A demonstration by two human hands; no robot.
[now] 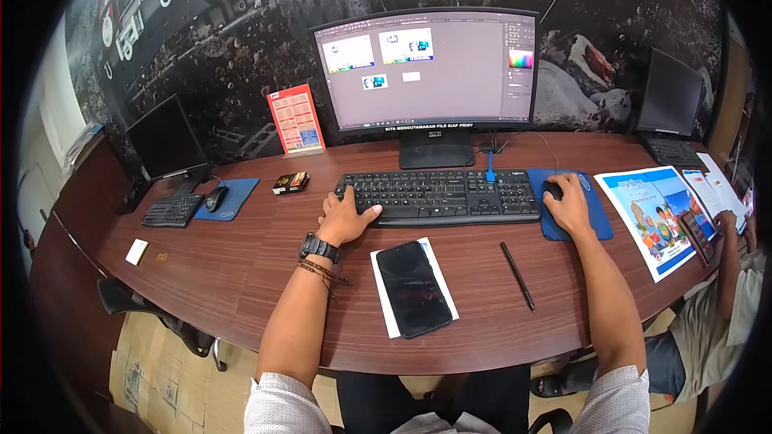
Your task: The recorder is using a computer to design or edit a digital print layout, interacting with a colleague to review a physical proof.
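My left hand (344, 218) rests on the left end of a black keyboard (438, 195), fingers spread over the keys and thumb near its front edge. A dark watch and a beaded bracelet circle that wrist. Over on the blue mouse pad (593, 207), my right hand (569, 204) curves round a black computer mouse (552, 190), which is mostly covered. Behind the keyboard stands a wide curved monitor (450, 96), showing an editing program with several small pictures. Between my forearms lie a black phone (413, 289) on white paper and a black stylus pen (517, 276).
A red-framed calendar stand (297, 119) and a small dark box (290, 183) sit left of the monitor. Another monitor (167, 139), keyboard (172, 210) and mouse (216, 198) are farther left. Printed sheets (648, 213) lie at right, where another person's hand (726, 222) touches papers.
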